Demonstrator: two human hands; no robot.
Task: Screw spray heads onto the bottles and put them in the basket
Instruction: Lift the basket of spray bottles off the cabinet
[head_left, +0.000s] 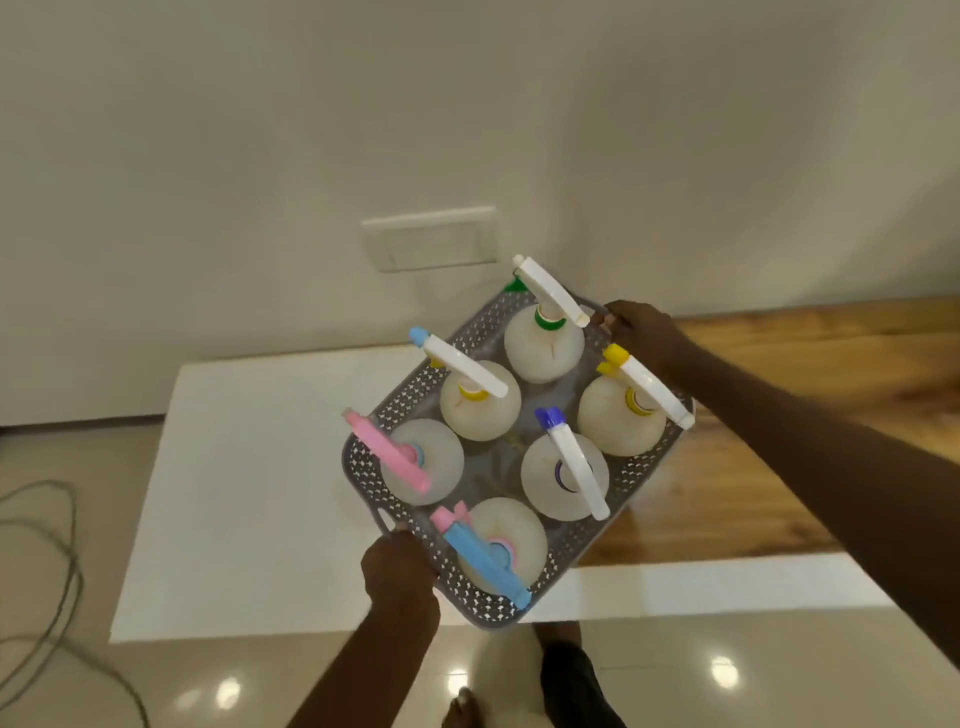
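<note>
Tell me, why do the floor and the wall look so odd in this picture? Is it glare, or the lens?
Head view: the bright round spots on the glossy floor are reflections of lights overhead; the wide-angle lens bends the wall's edges; the whole frame is a little soft, so the basket and spray bottles lack crisp detail, as do the left hand and right hand gripping its handles.

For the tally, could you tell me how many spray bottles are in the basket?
6, in two rows: green collar, yellow, pink head; yellow nozzle, purple, blue head.
</note>
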